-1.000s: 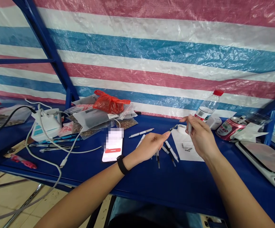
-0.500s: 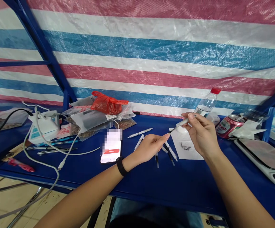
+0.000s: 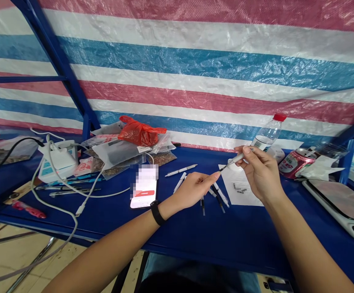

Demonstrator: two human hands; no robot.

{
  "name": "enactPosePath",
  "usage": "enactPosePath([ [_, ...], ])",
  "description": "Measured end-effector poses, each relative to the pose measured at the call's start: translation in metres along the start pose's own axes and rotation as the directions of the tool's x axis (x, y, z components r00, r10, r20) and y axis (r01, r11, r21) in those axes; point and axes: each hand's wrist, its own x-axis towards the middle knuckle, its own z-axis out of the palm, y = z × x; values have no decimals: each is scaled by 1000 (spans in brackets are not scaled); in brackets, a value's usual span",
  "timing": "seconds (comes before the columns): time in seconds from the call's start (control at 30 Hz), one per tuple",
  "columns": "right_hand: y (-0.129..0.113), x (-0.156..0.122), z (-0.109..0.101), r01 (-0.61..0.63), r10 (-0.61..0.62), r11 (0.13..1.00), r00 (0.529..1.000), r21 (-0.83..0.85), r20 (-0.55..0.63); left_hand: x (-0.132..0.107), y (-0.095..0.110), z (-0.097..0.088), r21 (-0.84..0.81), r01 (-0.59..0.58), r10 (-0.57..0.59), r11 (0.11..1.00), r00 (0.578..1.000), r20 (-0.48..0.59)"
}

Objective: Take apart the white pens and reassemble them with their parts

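Note:
My right hand (image 3: 260, 174) pinches a white pen barrel (image 3: 235, 158) between thumb and fingers, above the paper. From the barrel's lower left end runs a thin dark refill (image 3: 223, 168). My left hand (image 3: 196, 188) is closed, with thumb and forefinger pinching the refill's end. A white pen (image 3: 181, 170) lies beyond my left hand, and another white pen (image 3: 179, 182) is partly covered by it. Under and right of that hand are dark-tipped refills (image 3: 203, 206) and a further white pen (image 3: 221, 195). Several small dark pieces (image 3: 239, 189) rest on the white paper (image 3: 246, 198).
A lit phone (image 3: 144, 191) lies left of my hands. Bagged dried material and a red plastic bag (image 3: 140, 131) are piled behind it. Cables cross the left side near a power strip (image 3: 57, 160). A bottle (image 3: 267, 132), a can (image 3: 297, 162) and a scale (image 3: 341, 203) stand at right.
The view has shifted slightly. Both hands keep their pinch on the pen barrel and refill, with hardly any movement between them.

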Motion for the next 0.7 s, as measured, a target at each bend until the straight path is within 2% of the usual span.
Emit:
enactPosePath([
  [0.27, 6, -7, 5, -94, 110, 992, 973, -87, 205, -2, 0, 0, -60, -68, 69, 996, 997, 14],
  [0.43, 6, -6, 4, -102, 111, 994, 964, -48, 243, -1, -4, -3, 97, -187, 191, 977, 981, -24],
  [0.53, 4, -5, 4, -135, 142, 990, 947, -45, 289, 0, -7, -4, 157, -207, 217, 966, 975, -52],
  [0.63, 2, -8, 9, -126, 141, 989, 952, -73, 272, 1, -9, -2, 222, -215, 234, 951, 970, -62],
  [0.7, 3, -11, 13, -101, 125, 986, 975, -134, 183, 1, -10, -1, 292, -235, 267, 927, 961, -74],
])
